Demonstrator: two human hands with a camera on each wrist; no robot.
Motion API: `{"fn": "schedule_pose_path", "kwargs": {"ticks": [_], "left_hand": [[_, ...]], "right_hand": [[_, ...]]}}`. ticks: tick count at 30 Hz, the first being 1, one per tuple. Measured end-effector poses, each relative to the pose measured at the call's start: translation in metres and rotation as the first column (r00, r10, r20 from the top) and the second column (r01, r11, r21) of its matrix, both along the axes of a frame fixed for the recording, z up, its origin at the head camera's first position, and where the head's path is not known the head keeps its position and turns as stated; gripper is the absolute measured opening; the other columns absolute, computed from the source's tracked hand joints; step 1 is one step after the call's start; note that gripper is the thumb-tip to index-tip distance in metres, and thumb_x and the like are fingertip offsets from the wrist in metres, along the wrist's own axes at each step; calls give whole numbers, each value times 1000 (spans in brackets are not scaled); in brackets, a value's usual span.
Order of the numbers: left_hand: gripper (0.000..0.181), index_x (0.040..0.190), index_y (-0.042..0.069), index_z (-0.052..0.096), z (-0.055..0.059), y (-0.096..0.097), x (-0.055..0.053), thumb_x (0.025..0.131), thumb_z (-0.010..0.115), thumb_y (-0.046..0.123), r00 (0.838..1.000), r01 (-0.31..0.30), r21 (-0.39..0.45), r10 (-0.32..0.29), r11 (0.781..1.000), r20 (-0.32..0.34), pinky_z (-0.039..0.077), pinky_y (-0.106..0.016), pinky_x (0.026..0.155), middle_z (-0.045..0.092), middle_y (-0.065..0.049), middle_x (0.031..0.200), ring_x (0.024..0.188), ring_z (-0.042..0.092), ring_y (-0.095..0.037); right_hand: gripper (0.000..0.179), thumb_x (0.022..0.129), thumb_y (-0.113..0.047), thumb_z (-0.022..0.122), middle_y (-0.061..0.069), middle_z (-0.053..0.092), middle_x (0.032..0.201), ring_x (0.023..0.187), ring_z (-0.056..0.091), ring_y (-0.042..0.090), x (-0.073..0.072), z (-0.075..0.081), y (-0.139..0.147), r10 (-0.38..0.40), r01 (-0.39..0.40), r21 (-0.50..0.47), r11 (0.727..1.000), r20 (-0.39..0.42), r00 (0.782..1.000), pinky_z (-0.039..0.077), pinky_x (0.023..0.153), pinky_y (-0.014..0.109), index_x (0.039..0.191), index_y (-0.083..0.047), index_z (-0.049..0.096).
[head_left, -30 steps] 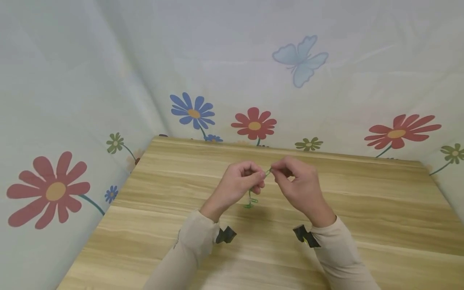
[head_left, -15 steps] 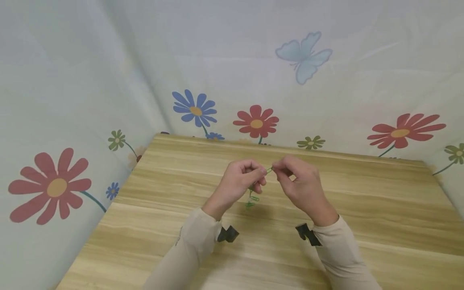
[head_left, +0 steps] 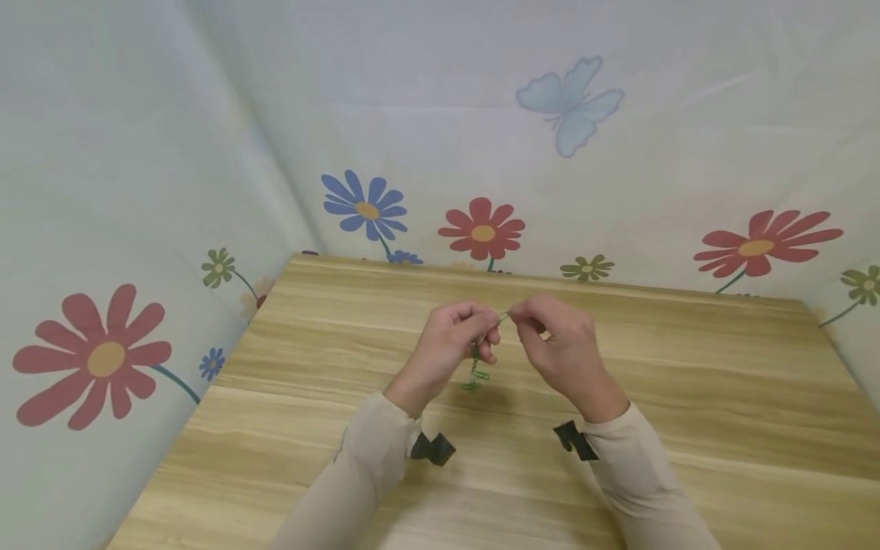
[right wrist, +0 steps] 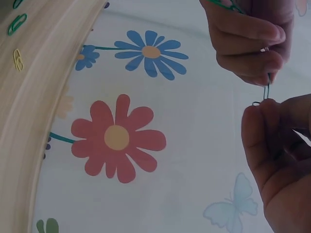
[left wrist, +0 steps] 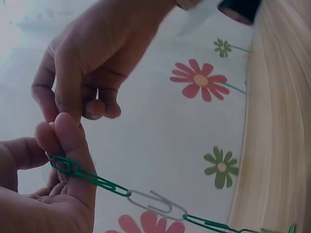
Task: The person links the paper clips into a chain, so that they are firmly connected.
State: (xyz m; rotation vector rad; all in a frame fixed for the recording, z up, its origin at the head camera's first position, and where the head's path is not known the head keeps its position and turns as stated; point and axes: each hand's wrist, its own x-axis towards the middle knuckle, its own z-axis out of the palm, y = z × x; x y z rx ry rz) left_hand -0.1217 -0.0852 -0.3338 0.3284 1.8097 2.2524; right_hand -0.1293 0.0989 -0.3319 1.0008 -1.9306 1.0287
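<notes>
My left hand (head_left: 443, 347) pinches a chain of linked paper clips above the table. From its fingers the green and silver chain (left wrist: 104, 183) hangs down; its lower green clips (head_left: 481, 375) show below the hand in the head view. Across from it, my right hand (head_left: 564, 347) pinches the end of a green paper clip (right wrist: 267, 87) between thumb and forefinger. That clip bridges the short gap between both hands' fingertips, its ends covered by the fingers. In the left wrist view a silver clip (left wrist: 158, 204) sits between green ones in the hanging chain.
Below the hands spreads a wooden table (head_left: 330, 473). Green (right wrist: 17, 24) and yellow paper clips (right wrist: 18, 59) overlap its surface in the right wrist view. A pale flower-printed curtain (head_left: 426, 137) stands behind the table and along its sides.
My right hand has shifted slightly left, closer to the left hand, and the clip between them shows at a changed tilt. The left hand keeps its pinch, and the chain still hangs below.
</notes>
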Motion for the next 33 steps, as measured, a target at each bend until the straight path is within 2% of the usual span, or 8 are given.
{"fn": "schedule_pose_path", "kwargs": {"ticks": [5, 9, 13, 15, 18, 23, 26, 33], "left_hand": [[16, 89, 4, 64, -3, 0, 0, 101, 57, 11, 994, 23, 133, -37, 991, 107, 55, -26, 63, 59, -4, 78, 60, 52, -11], [20, 86, 6, 65, -3, 0, 0, 102, 55, 11, 987, 34, 207, -66, 978, 149, 54, -23, 62, 59, 0, 75, 60, 52, -9], [20, 87, 6, 65, -3, 1, 1, 103, 53, 10, 982, 48, 238, -89, 970, 167, 54, -22, 63, 60, 0, 74, 60, 54, -9], [20, 88, 5, 65, -3, 2, 1, 104, 52, 10, 982, 56, 233, -96, 971, 162, 54, -22, 63, 59, 0, 75, 62, 55, -10], [20, 88, 5, 64, -3, 3, 2, 104, 52, 10, 986, 62, 209, -92, 976, 141, 55, -23, 64, 58, -1, 77, 63, 54, -11], [20, 87, 6, 63, -1, 3, 1, 103, 56, 14, 993, 53, 146, -68, 988, 99, 56, -26, 66, 57, -2, 78, 63, 52, -11], [18, 89, 6, 63, 0, 3, 1, 103, 57, 15, 996, 40, 103, -48, 994, 77, 57, -27, 66, 57, -3, 78, 63, 53, -12], [14, 92, 3, 63, 3, 4, 2, 102, 59, 12, 998, 0, 39, -2, 999, 65, 58, -27, 65, 59, -5, 78, 62, 55, -12]], "right_hand": [[23, 80, 21, 67, 8, 67, 77, 61, 64, 16, -3, -4, -5, 0, -1, -46, 999, -20, 1000, 56, 55, 28, 86, -1, 68], [23, 79, 22, 69, 9, 67, 78, 61, 64, 16, -5, -5, -6, 18, -19, -72, 997, -13, 1000, 56, 55, 27, 87, 0, 68], [22, 82, 22, 68, 9, 69, 78, 55, 61, 14, -5, -6, -6, 101, -86, -150, 985, 93, 991, 53, 53, 23, 90, 2, 68], [19, 84, 20, 68, 9, 68, 78, 52, 58, 14, -4, -7, -6, 168, -125, -220, 968, 188, 968, 52, 51, 21, 91, 3, 68], [16, 86, 18, 66, 7, 68, 80, 51, 57, 17, -1, -7, -4, 257, -152, -324, 934, 314, 914, 49, 48, 22, 93, 4, 67], [13, 89, 15, 65, 6, 67, 85, 53, 58, 19, 3, -3, -1, 303, -123, -406, 906, 415, 858, 50, 48, 25, 97, 5, 65], [13, 89, 14, 65, 6, 67, 86, 53, 58, 17, 4, -1, 0, 293, -109, -405, 908, 427, 856, 50, 48, 25, 98, 5, 65], [13, 88, 16, 66, 4, 67, 84, 52, 58, 17, 6, 1, 1, 278, -128, -375, 918, 378, 883, 50, 48, 24, 97, 6, 65]]}}
